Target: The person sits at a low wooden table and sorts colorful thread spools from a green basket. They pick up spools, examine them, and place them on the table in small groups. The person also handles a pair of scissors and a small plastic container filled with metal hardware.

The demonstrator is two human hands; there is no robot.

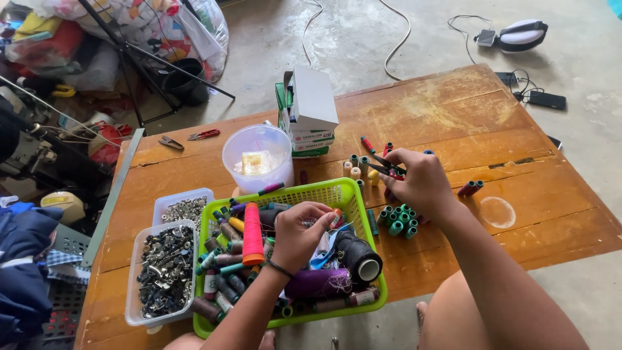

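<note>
My left hand [299,233] pinches a thin thread end over the green plastic basket [337,192] of spools, so my right hand [420,183], gripping small black snips [387,166] near the wooden table's [453,116] far edge, should cut slowly.

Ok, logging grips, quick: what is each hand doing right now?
Left hand: pinched closed over the green basket; what it holds cannot be told.
Right hand: closed on thread snips.

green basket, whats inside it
The green basket holds many thread spools: a pink cone, a black one, a purple one. The left hand covers the middle.
</note>
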